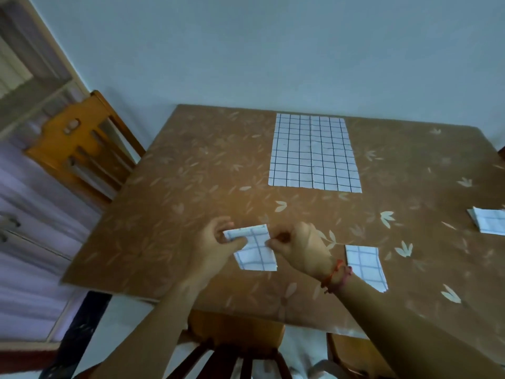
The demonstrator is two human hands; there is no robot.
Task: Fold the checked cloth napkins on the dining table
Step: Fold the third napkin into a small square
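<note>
Small folded checked napkin [255, 248] lies near the front edge of the dining table [169, 192], between both hands. Its upper left corner is lifted and curled over. Left hand [218, 242] pinches that raised corner, thumb under, fingers curled on top. Right hand [300, 248] pinches the right edge of the same napkin, fingers drawn in tight; red thread bracelets [334, 276] on that wrist. Frame is a little blurred at the fingertips, so the exact contact line is unclear.

Just to the right, a second folded napkin [366, 266] lies flat on the table, apart from the hands. At the far right edge, a third folded napkin [489, 220], partly cut off by the frame; it may be more than one piece, cannot tell. Toward the far side of the table, one large unfolded checked napkin [314, 153] lies spread flat with a centre crease showing.

Judgement: two napkins look finished, one is in its last fold or being tidied, one is untouched. Roughly over half done.

Wooden chair [82, 143] stands at the table's left side; another chair back [237, 351] sits below the near edge.
</note>
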